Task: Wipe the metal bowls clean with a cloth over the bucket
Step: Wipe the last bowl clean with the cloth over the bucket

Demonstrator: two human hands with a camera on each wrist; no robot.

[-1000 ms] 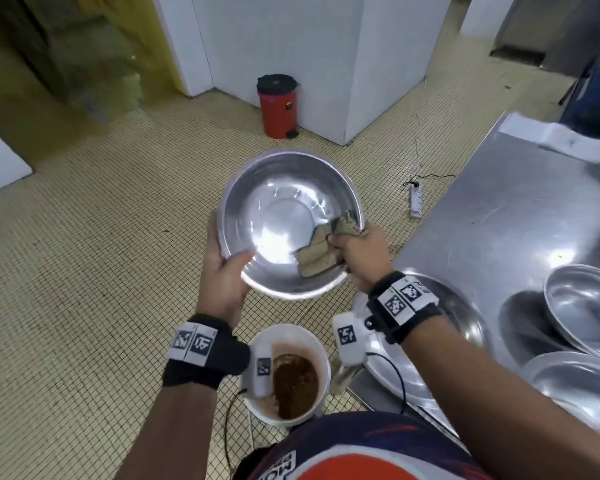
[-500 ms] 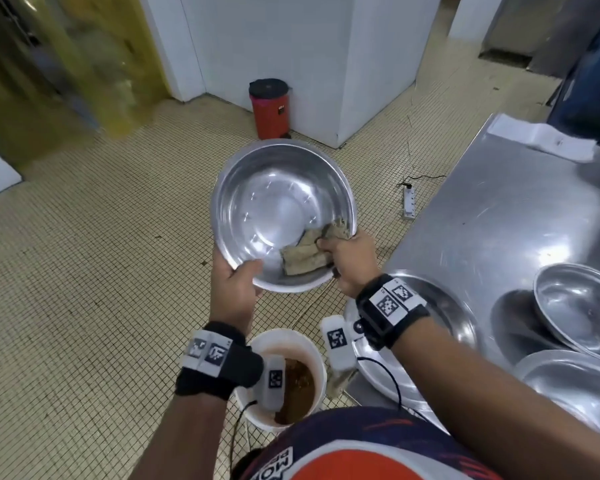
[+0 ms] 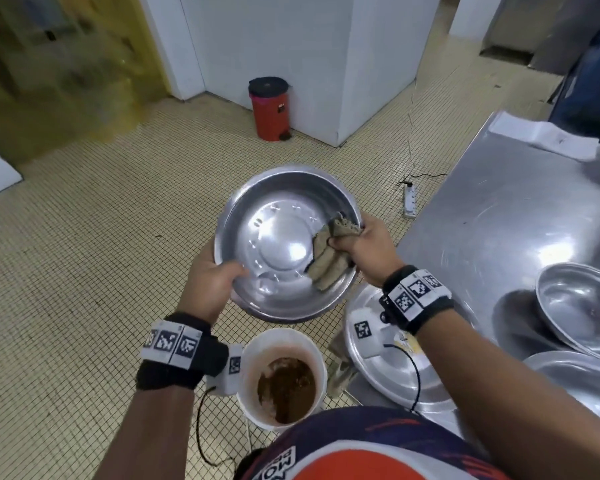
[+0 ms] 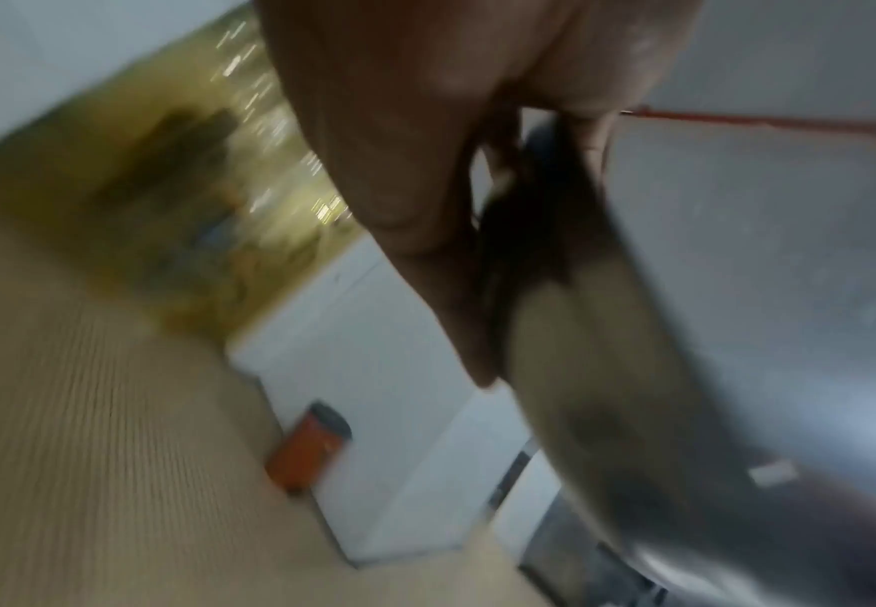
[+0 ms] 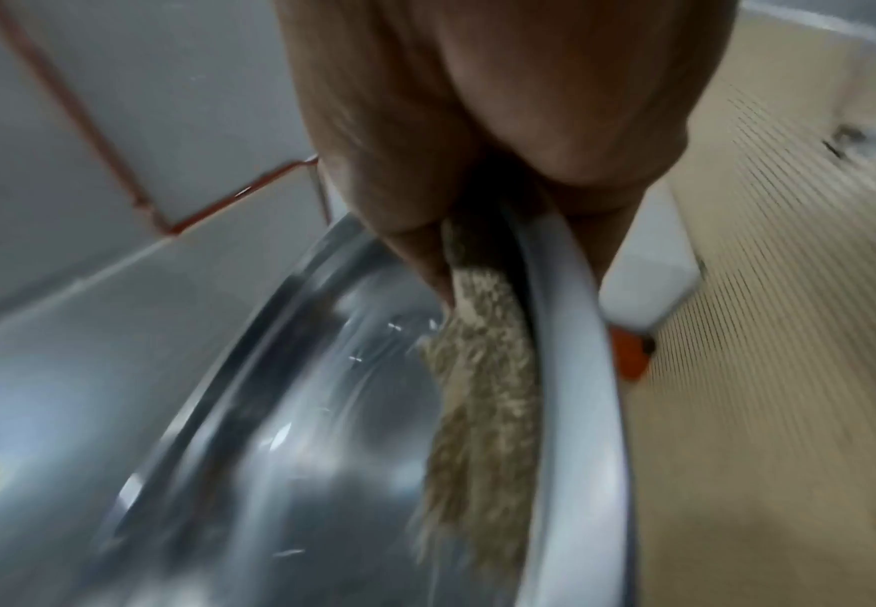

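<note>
The floor (image 3: 84, 271) is laid with small beige mosaic tiles, and a white square pillar (image 3: 291, 57) rises at the far side with a yellow translucent curtain (image 3: 66, 71) to its left. A stainless steel desk (image 3: 499, 209) fills the right side. On it lie a folded white cloth (image 3: 544, 138) at the far end, two metal bowls (image 3: 582, 306) at the near right, one cut off by the frame edge, and a round metal piece (image 3: 392, 372) overhanging the near corner, partly covered by the right forearm.

A red pedal bin (image 3: 270, 109) with a black lid stands against the pillar, and a white power strip (image 3: 410, 200) lies on the floor beside the desk.

The left hand (image 3: 212, 282) grips the near-left rim of the metal bowl (image 3: 278, 244), thumb inside, holding it tilted in the air. The right hand (image 3: 368, 251) is closed round a crumpled tan cloth (image 3: 329, 261), pressing it against the bowl's right inner wall at the rim. Below them on the floor stands the white bucket (image 3: 312, 348) with brown residue inside; its near edge is hidden by the person's shirt.

The left wrist view is heavily blurred: only the hand (image 4: 400, 143) and the bowl's outer wall (image 4: 737, 287) can be made out. The right wrist view shows the cloth (image 5: 482, 390) lying just inside the rim, under the thumb
</note>
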